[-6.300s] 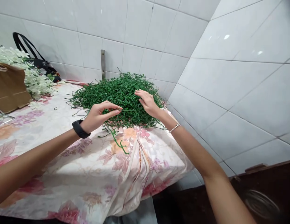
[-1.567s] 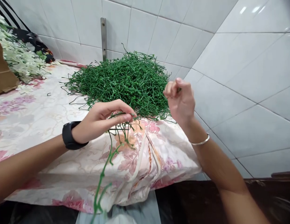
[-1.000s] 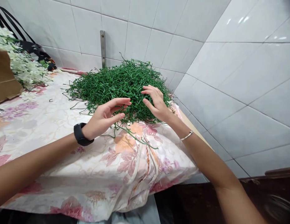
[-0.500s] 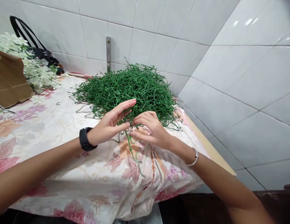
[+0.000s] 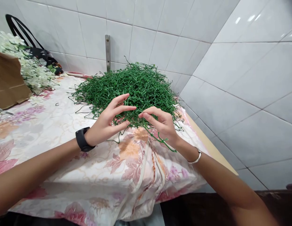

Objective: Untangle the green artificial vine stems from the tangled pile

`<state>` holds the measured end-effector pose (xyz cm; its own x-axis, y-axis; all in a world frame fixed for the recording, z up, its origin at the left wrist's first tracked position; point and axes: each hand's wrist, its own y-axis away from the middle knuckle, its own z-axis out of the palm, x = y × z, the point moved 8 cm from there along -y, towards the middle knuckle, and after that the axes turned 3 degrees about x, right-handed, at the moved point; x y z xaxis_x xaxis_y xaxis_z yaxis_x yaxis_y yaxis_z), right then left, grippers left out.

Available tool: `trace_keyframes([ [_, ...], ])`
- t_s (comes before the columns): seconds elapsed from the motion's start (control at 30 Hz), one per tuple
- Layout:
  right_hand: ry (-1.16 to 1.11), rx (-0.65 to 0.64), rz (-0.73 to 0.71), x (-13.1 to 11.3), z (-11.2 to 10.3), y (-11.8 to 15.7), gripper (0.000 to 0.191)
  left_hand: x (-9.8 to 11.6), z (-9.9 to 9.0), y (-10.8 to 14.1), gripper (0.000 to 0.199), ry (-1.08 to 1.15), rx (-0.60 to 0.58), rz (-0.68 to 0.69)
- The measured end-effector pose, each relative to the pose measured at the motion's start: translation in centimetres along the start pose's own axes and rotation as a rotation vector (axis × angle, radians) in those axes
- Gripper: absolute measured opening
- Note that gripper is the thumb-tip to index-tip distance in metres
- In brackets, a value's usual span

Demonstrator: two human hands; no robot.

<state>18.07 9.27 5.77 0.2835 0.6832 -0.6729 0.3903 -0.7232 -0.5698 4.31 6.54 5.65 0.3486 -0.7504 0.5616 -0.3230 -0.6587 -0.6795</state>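
Observation:
A large tangled pile of thin green artificial stems (image 5: 134, 83) lies against the wall on the cloth-covered table. In front of it my right hand (image 5: 161, 122) pinches one branched green stem (image 5: 160, 139) between thumb and fingertips; its lower end hangs down to the right, toward my wrist. My left hand (image 5: 110, 117), with a black band on the wrist, is held in the air at the pile's near edge. Its fingers are spread and hold nothing. A gap separates the fingertips of my two hands.
On the left stand a brown cardboard box (image 5: 10, 78) and white artificial flowers (image 5: 35, 70), with a dark bag (image 5: 45, 56) behind. A metal bracket (image 5: 107, 51) is fixed to the tiled wall. A floral tablecloth (image 5: 54, 125) covers the table and bunches at the front edge.
My right hand has closed on the stem, whose hanging end has swung to the right. My left hand has moved slightly left and its fingers have spread apart.

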Motion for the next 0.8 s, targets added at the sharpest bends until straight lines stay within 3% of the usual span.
trace_keyframes([
  [0.2,-0.571,-0.01,0.254,2.2,0.6,0.0,0.013,1.0,-0.1,0.1,0.039,-0.331,0.067,0.165],
  [0.37,-0.768,-0.041,0.373,2.8,1.1,0.1,0.014,1.0,-0.9,0.0,0.023,-0.329,0.127,0.157],
  [0.57,-0.789,-0.082,0.43,3.0,1.8,0.4,0.013,-0.2,-2.2,-0.2,0.015,-0.101,0.232,-0.04],
  [0.7,-0.739,-0.11,0.404,3.0,2.1,0.5,0.014,-1.8,-1.8,-0.1,0.018,0.131,0.234,-0.215],
  [0.8,-0.661,-0.118,0.388,3.1,2.0,0.5,0.014,-2.7,-1.8,0.1,0.018,0.184,0.275,-0.296],
])
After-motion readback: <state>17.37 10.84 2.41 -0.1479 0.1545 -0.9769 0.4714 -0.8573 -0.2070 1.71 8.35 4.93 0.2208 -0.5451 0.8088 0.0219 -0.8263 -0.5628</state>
